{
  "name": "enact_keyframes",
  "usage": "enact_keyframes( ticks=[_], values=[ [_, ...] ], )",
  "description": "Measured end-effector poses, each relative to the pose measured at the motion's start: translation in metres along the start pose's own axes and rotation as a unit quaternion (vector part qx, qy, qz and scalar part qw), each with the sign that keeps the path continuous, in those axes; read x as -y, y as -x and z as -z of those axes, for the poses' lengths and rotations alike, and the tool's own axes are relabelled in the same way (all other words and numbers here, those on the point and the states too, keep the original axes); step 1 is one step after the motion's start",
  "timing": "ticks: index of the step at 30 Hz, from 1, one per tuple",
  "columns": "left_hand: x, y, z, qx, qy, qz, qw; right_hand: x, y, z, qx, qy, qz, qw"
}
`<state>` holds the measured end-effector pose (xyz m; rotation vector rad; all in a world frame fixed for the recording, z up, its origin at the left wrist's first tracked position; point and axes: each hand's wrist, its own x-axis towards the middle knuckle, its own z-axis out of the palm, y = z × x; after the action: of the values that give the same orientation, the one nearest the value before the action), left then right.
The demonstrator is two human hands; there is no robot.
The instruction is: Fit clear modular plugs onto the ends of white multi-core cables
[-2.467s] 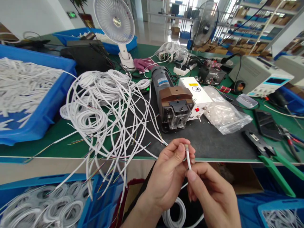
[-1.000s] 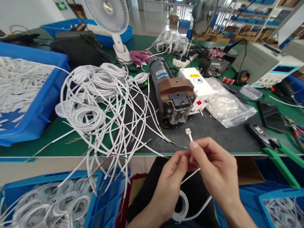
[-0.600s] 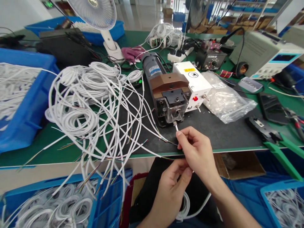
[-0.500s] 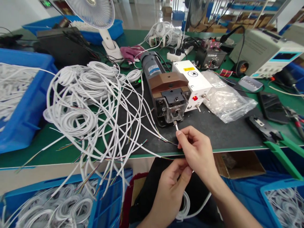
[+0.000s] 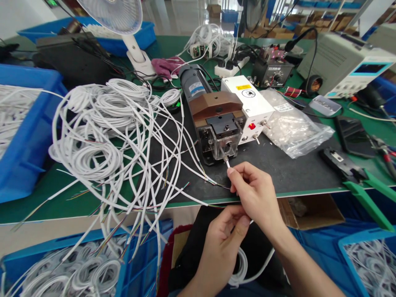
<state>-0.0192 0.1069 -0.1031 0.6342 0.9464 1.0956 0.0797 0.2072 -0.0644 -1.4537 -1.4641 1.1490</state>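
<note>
Near the bench's front edge, my right hand (image 5: pixel 255 192) is closed around a white cable (image 5: pixel 228 163). The cable's end, with a small metallic-looking tip, is at the clear guard (image 5: pixel 221 144) on the front of a bench machine (image 5: pixel 213 105). I cannot tell how far in the tip reaches. My left hand (image 5: pixel 224 243) is just below, fingers pinched on the same cable by the right palm; its grip is partly hidden. The rest of the cable hangs in a coil (image 5: pixel 242 266) over my lap.
A tangled heap of white cables (image 5: pixel 105 123) with bared coloured wires lies left of the machine. To its right are a white switch box (image 5: pixel 247 109), a plastic bag (image 5: pixel 293 123) and a green-handled crimping tool (image 5: pixel 352 175). Blue bins (image 5: pixel 139 258) of cables stand below.
The view has shifted slightly, so the bench things appear a little further left. Both hands keep their hold on the cable, its tip still at the machine's guard.
</note>
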Motion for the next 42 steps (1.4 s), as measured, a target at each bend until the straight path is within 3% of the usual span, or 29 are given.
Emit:
enact_keyframes(
  ticks=[34, 42],
  values=[
    [0.002, -0.002, -0.001, -0.017, 0.034, 0.004, 0.999, -0.001, 0.003, -0.008, -0.032, 0.015, 0.013, 0.999],
    [-0.001, -0.002, 0.000, -0.025, 0.012, 0.001, 1.000, 0.004, -0.010, -0.007, -0.022, -0.012, -0.009, 1.000]
  ],
)
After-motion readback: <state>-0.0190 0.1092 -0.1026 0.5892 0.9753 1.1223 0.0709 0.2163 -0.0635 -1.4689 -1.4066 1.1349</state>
